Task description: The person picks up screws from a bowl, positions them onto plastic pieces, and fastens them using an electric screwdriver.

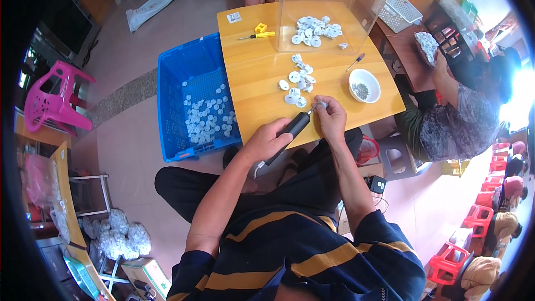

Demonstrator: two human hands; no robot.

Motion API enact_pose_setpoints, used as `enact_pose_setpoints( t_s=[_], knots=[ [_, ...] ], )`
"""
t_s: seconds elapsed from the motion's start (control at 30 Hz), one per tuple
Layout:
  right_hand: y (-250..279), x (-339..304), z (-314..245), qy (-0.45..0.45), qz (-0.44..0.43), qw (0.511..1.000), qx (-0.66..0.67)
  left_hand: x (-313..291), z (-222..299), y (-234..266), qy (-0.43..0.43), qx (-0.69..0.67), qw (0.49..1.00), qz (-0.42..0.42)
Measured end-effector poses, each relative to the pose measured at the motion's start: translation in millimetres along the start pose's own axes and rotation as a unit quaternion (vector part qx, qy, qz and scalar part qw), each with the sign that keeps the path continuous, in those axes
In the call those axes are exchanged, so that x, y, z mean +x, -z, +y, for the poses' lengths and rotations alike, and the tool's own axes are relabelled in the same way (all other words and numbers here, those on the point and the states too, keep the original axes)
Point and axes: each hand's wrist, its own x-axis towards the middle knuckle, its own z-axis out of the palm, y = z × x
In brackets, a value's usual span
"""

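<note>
My left hand is wrapped round a black electric screwdriver, its tip pointing up and right. My right hand pinches a small white plastic part against the screwdriver's tip, over the near edge of the wooden table. Just beyond lie several loose white round parts. A white bowl with small metal screws in it stands to the right of my right hand. The part between my fingers is partly hidden.
A clear plastic bin with white parts stands at the table's far side. A yellow screwdriver and a dark-handled screwdriver lie on the table. Left is a blue crate with more parts. A co-worker sits at the right.
</note>
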Motion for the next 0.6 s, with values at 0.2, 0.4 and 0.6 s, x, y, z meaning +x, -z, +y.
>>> enact_pose_setpoints(
  t_s=[0.2,0.4,0.6],
  knots=[
    [2.2,-0.1,0.6,-0.001,-0.008,1.0,-0.003,0.7,0.6,-0.2,-0.002,-0.001,1.0,-0.005],
    [3.7,1.2,0.2,-0.005,-0.023,1.0,0.011,1.2,-1.0,0.1,0.021,-0.046,0.999,-0.009],
    [5.1,2.6,-0.8,-0.023,-0.036,0.998,0.037,0.6,4.6,1.9,0.049,-0.08,0.995,-0.021]
  ],
)
